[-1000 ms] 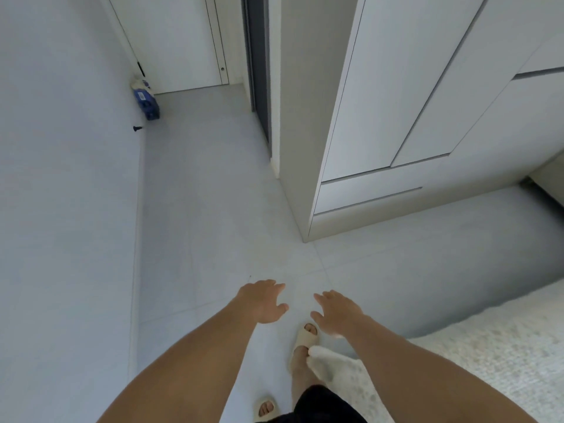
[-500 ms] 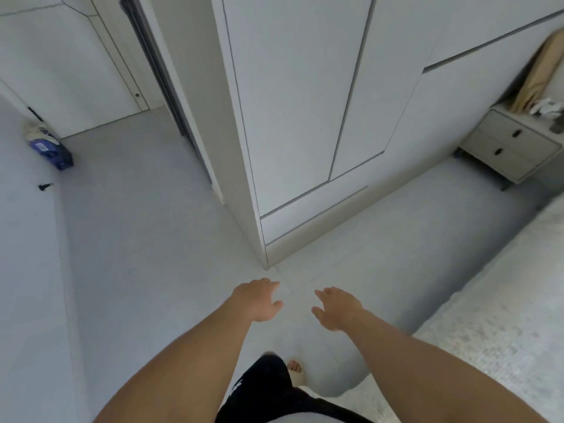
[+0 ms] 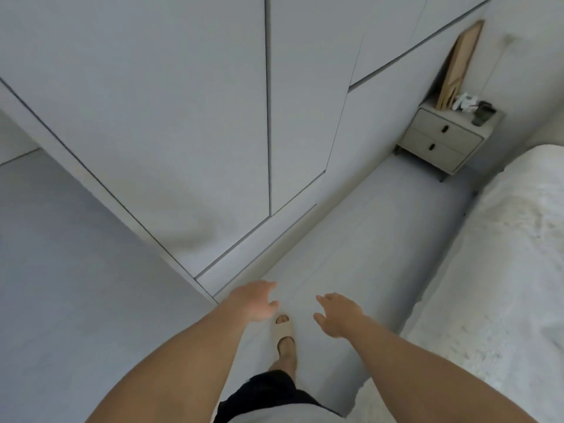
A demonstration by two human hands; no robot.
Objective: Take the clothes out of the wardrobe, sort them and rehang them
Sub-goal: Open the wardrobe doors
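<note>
Across the upper left of the view stands the wardrobe [image 3: 189,117], pale grey, its flat doors all closed (no clothes show anywhere). Its lower corner meets the floor [image 3: 366,239] just ahead of the person. Along the right edge runs a bed [image 3: 503,254] under a white textured cover. Between bed and wardrobe, against the far wall, sits a two-drawer nightstand [image 3: 442,141] with a brown paper bag [image 3: 460,65] leaning upright on top, beside some small items too blurred to identify. Both bare arms reach forward over the floor. Left hand [image 3: 254,303]: fingers loosely extended, holding nothing, close to the wardrobe's base corner but not touching it. Right hand [image 3: 337,315]: fingers spread and relaxed, likewise holding nothing. Between the hands, lower down, one foot in a beige slipper [image 3: 283,331] rests on the floor.
</note>
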